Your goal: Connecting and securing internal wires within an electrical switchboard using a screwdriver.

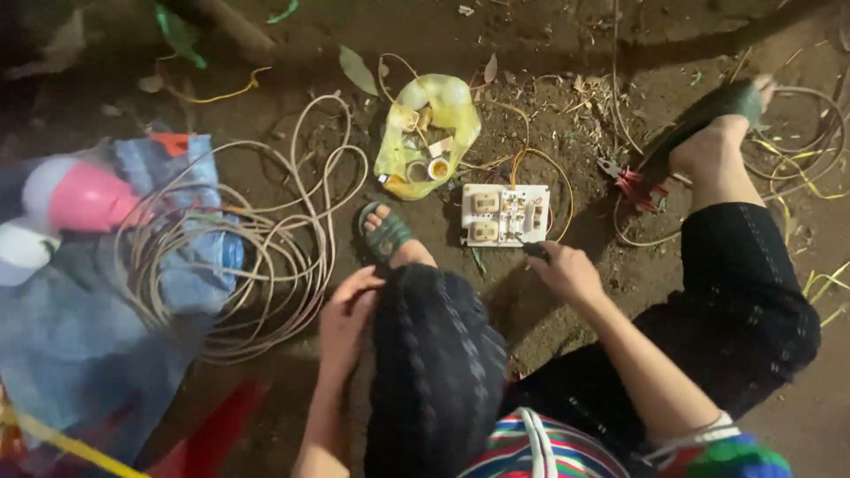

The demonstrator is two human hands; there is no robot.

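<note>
A white switch-and-socket board (pixel 504 214) lies on the dirt ground with orange wires running from its far side. My right hand (pixel 567 270) is at the board's near right corner, closed on a small dark tool (pixel 535 250) whose tip touches the board. My left hand (pixel 347 312) rests against my dark trouser leg (pixel 434 354) beside my left foot, which is in a green sandal (pixel 387 234). Whether the left hand holds anything is hidden.
A yellow plastic bag (pixel 431 133) with small fittings lies beyond the board. A loose coil of pale cable (pixel 257 239) sits at left, partly on a blue cloth (pixel 106 319) with a pink bulb-shaped object (pixel 88 199). Red-handled pliers (pixel 633 184) lie near my right foot (pixel 708 142).
</note>
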